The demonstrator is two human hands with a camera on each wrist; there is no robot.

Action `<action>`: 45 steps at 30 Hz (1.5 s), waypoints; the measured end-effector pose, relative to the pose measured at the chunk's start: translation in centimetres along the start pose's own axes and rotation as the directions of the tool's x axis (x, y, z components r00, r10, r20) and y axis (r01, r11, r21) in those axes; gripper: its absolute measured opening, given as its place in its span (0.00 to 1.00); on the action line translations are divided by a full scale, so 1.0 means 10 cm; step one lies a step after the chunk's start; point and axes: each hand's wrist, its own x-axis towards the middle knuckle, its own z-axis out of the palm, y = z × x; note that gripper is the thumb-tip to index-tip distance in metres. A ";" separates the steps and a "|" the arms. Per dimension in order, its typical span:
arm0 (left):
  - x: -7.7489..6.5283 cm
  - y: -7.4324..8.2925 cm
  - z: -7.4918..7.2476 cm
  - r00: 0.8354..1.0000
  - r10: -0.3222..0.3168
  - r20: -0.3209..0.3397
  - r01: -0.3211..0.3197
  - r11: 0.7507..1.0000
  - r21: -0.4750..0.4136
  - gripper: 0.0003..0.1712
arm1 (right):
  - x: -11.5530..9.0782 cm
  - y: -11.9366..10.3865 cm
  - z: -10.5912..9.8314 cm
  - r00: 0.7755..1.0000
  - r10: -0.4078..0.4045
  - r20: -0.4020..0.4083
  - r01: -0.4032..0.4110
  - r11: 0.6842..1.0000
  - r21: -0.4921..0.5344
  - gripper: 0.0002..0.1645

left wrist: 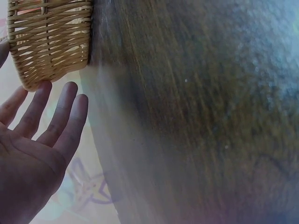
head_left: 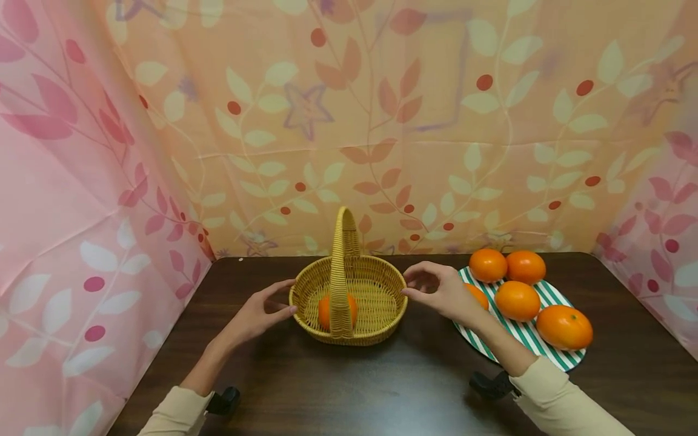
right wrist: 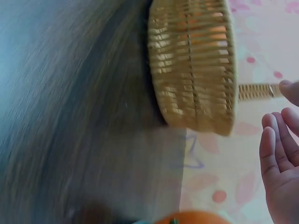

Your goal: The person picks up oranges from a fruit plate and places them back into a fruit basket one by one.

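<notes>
A yellow woven basket [head_left: 382,330] with a tall arched handle [head_left: 339,266] stands mid-table. One orange [head_left: 351,309] lies inside it, partly behind the handle. At the basket's left side is my left hand [head_left: 260,312], fingers spread; in the left wrist view its fingertips [left wrist: 45,86] come right up to the rim. My right hand [head_left: 442,290] is by the right rim with fingers slightly bent. In the right wrist view a gap shows between that hand [right wrist: 282,163] and the basket wall [right wrist: 191,70].
A round plate with green and white stripes [head_left: 551,297] holds several oranges [head_left: 518,301] on the right, partly under my right forearm. Patterned cloth [head_left: 371,121] hangs behind the dark wooden table [head_left: 349,393] and along both sides. Black wrist mounts [head_left: 491,385] sit below both forearms.
</notes>
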 end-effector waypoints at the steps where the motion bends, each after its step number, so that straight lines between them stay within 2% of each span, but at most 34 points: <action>1: 0.00 -0.01 0.00 1.000 0.000 -0.001 0.000 1.000 0.002 0.38 | -0.02 -0.01 -0.04 1.000 0.013 -0.003 -0.013 1.000 0.001 0.15; 5: 0.00 -0.02 -0.01 1.000 0.003 -0.001 -0.003 1.000 0.005 0.37 | -0.11 -0.03 -0.21 0.999 0.039 -0.008 -0.039 0.999 -0.016 0.14; 7: 0.00 -0.02 -0.01 1.000 0.002 -0.001 -0.002 1.000 0.011 0.37 | -0.16 0.04 -0.29 0.999 0.043 -0.017 -0.043 0.999 -0.014 0.14; 16: 0.00 0.00 0.00 1.000 0.003 0.008 -0.003 1.000 -0.007 0.38 | -0.34 0.10 -0.64 0.997 0.047 -0.053 -0.049 0.999 -0.025 0.14; 20: -0.01 0.01 -0.01 1.000 0.011 0.010 -0.011 1.000 -0.009 0.38 | -0.42 0.10 -0.79 0.994 0.078 -0.083 -0.087 0.990 -0.108 0.14; 23: -0.01 0.01 -0.01 1.000 0.009 0.004 -0.009 1.000 -0.009 0.38 | -0.49 0.08 -0.86 0.986 0.126 -0.113 -0.146 0.972 -0.184 0.16; 27: -0.02 0.02 -0.01 1.000 0.014 -0.004 -0.014 1.000 -0.003 0.38 | -0.57 0.07 -0.89 0.978 0.162 -0.130 -0.189 0.952 -0.241 0.22; 36: 0.00 0.01 -0.01 1.000 0.008 0.005 -0.008 1.000 0.001 0.37 | -0.74 0.09 -0.83 0.981 0.126 -0.150 -0.173 0.916 -0.361 0.35; 42: -0.02 0.01 0.00 1.000 0.024 0.008 -0.024 1.000 0.007 0.36 | -0.79 0.09 -0.79 0.977 0.161 -0.137 -0.202 0.903 -0.378 0.44; 45: -0.01 0.01 0.00 1.000 0.010 0.006 -0.010 1.000 0.010 0.37 | -0.79 0.09 -0.78 0.974 0.193 -0.123 -0.225 0.904 -0.363 0.48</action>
